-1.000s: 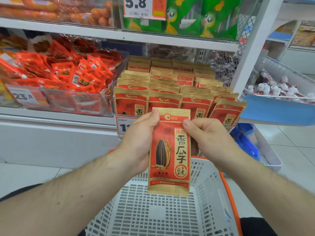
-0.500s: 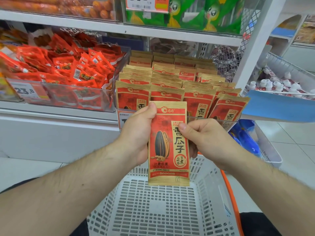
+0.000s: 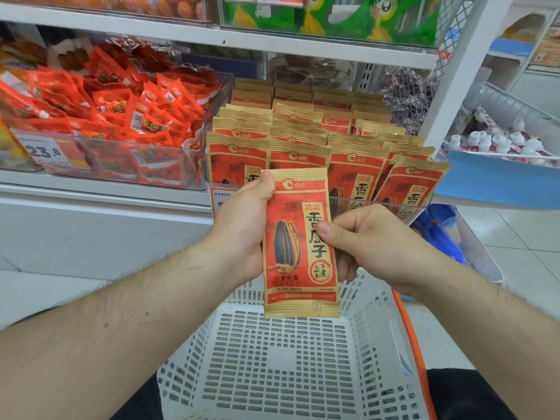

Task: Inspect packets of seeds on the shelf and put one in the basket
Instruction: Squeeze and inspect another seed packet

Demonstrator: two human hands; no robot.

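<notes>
I hold one red and tan packet of sunflower seeds upright in front of me, its printed face toward the camera. My left hand grips its left edge, thumb on the upper left corner. My right hand pinches its right edge at mid height, thumb on the front. Its lower end hangs just above the far rim of the white slotted basket, which shows nothing inside. Rows of the same seed packets stand in a clear bin on the shelf behind.
A clear bin of small red snack packs sits left of the seed packets, with a price tag on its front. Green bags fill the shelf above. A white shelf post stands right, with a wire rack of small bottles beyond it.
My right thumb slid down the packet's right edge from the top corner to mid height. The packet and both hands rose slightly in view.
</notes>
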